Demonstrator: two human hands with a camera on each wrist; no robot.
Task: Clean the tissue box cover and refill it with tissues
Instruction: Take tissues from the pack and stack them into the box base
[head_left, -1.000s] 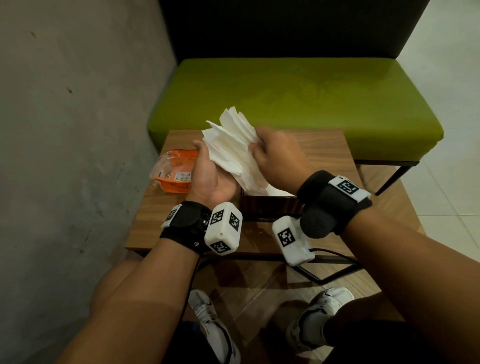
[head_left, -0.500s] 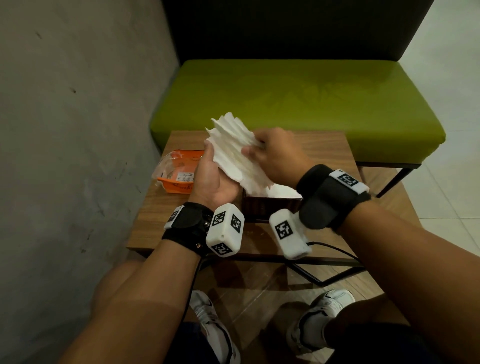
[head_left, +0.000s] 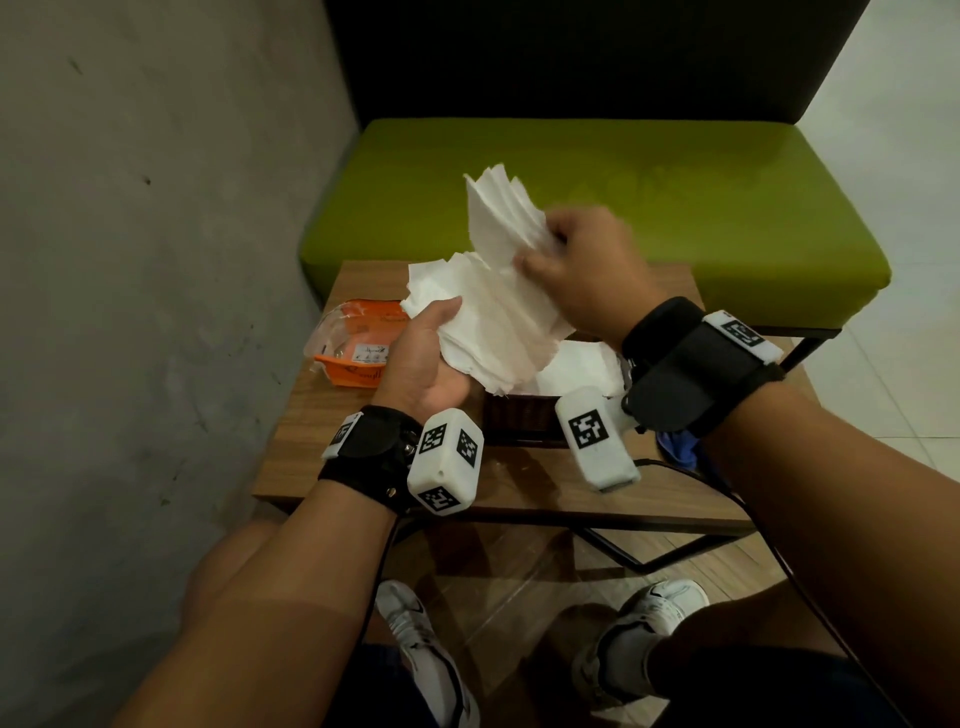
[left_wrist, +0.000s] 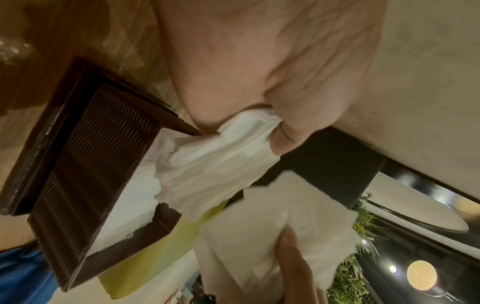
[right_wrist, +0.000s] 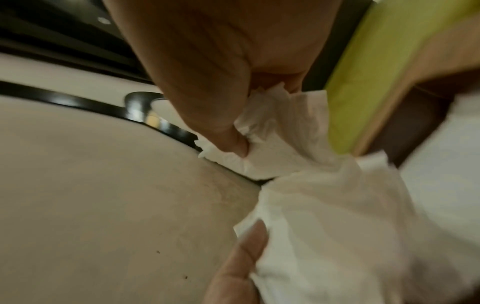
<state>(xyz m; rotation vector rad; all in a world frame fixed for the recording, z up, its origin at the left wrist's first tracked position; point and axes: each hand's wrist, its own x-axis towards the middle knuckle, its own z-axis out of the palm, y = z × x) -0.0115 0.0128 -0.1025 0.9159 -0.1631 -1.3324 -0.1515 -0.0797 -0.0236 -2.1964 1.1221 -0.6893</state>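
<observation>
A stack of white tissues (head_left: 493, 312) is held up over the small wooden table (head_left: 322, 415), fanned apart at the top. My left hand (head_left: 426, 358) grips its lower left part, thumb on the paper (left_wrist: 215, 160). My right hand (head_left: 576, 270) pinches the upper sheets (right_wrist: 272, 131) and pulls them up and away. Below the hands stands the dark brown woven tissue box cover (head_left: 519, 415), open side up (left_wrist: 85, 156), with white tissues (head_left: 576, 364) lying inside it.
An orange and clear plastic tissue wrapper (head_left: 358, 343) lies on the table's left side. A blue cloth (head_left: 675, 447) shows under my right wrist. A green bench (head_left: 597, 197) stands behind the table, a grey wall (head_left: 156, 260) to the left.
The stack was held tight between both hands. My right hand has since lifted up and right with the top sheets, spreading the tissues apart; my left hand stayed low.
</observation>
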